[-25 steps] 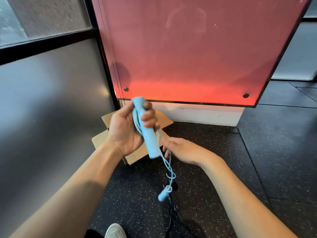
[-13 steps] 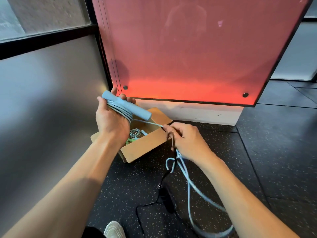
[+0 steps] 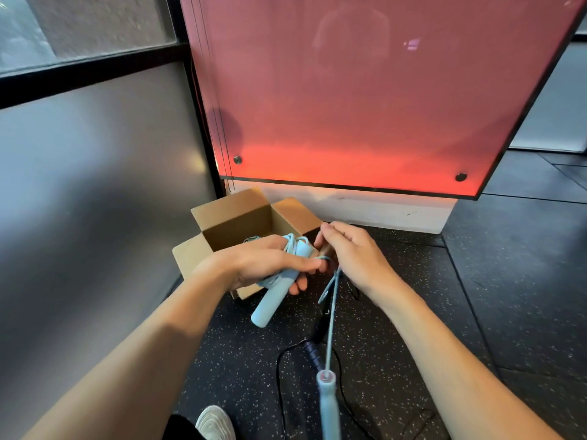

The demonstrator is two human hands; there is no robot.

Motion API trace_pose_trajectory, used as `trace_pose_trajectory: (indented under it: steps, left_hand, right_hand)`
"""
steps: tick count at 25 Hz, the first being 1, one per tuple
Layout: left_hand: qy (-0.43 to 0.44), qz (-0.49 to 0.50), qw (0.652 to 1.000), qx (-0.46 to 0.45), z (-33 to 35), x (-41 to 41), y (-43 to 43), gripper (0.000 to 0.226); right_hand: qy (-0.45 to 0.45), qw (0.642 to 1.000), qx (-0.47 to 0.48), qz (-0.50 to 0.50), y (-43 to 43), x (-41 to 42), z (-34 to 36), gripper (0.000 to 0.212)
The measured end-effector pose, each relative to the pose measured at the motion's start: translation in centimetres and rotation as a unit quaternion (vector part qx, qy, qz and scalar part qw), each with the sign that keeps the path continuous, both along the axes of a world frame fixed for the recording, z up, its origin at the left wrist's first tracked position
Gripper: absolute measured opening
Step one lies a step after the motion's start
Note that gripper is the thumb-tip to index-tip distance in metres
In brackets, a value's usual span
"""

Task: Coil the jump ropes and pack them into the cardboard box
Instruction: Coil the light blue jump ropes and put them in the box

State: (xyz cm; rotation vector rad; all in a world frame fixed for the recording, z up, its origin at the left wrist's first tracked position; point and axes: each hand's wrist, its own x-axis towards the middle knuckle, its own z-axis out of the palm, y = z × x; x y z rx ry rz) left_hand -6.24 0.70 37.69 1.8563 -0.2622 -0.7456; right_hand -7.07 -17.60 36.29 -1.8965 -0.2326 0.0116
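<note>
My left hand grips one light blue jump rope handle with several loops of blue cord wound around it, held just in front of the open cardboard box. My right hand pinches the blue cord close to the left hand's fingertips. From there the cord hangs down to the second blue handle, which dangles near the bottom edge. A black jump rope with a dark handle lies uncoiled on the floor below my hands. A bit of coiled cord shows inside the box, mostly hidden by my left hand.
The box stands on dark speckled floor against a white plinth under a red glowing panel. A grey wall runs along the left. My white shoe shows at the bottom.
My left hand has dropped from above the box and turned the wound handle downward. The right hand has come up to meet it, and the free handle now hangs in view.
</note>
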Motion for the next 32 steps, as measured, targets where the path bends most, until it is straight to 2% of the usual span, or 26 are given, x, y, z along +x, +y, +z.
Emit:
trace_pose_trajectory:
  steps: [2,5,8,11,14,16,18,22,28,30,32]
  left_hand:
    - [-0.023,0.030,0.998,-0.059,0.3,-0.2,-0.5,0.017]
    - [-0.069,0.122,0.980,-0.139,0.8,-0.4,-1.1,0.010]
    - [-0.089,0.215,0.950,-0.210,1.6,-0.2,-0.7,0.017]
    - [-0.119,0.263,0.927,-0.239,2.4,-0.5,-0.6,0.024]
    - [-0.110,0.278,0.911,-0.284,2.6,-0.4,-0.5,0.022]
    - [-0.092,0.293,0.896,-0.321,2.8,-0.1,0.0,0.023]
    - [-0.091,0.311,0.891,-0.319,2.7,0.2,0.6,0.026]
    - [-0.102,0.296,0.914,-0.258,2.0,-0.3,0.3,0.026]
    - [-0.085,0.302,0.926,-0.209,1.7,-0.2,-0.2,0.025]
    - [-0.065,0.356,0.915,-0.179,1.4,0.2,-0.3,0.019]
    - [-0.039,0.430,0.885,-0.174,1.3,0.6,0.0,0.013]
  right_hand:
    - [0.014,0.998,0.053,0.026,0.2,0.0,-0.1,0.038]
    - [0.073,0.989,0.120,0.047,-0.5,0.4,0.1,0.047]
    - [0.121,0.988,0.047,0.082,-1.9,0.4,0.4,0.063]
    - [0.097,0.986,-0.034,0.129,-2.0,-0.2,0.3,0.047]
    - [0.045,0.992,-0.075,0.096,-1.5,-0.3,0.2,0.020]
    - [0.034,0.994,-0.072,0.068,-1.5,0.0,0.2,0.023]
    - [0.021,0.995,-0.083,0.044,-1.8,0.2,0.1,0.026]
    - [0.024,0.993,-0.115,0.029,-2.2,0.2,0.0,0.020]
    - [0.027,0.959,-0.282,-0.014,-3.1,1.0,-0.6,0.038]
    - [0.014,0.947,-0.319,-0.043,-3.0,1.3,-1.3,0.047]
    - [-0.029,0.939,-0.323,-0.112,-3.0,1.5,-1.2,0.055]
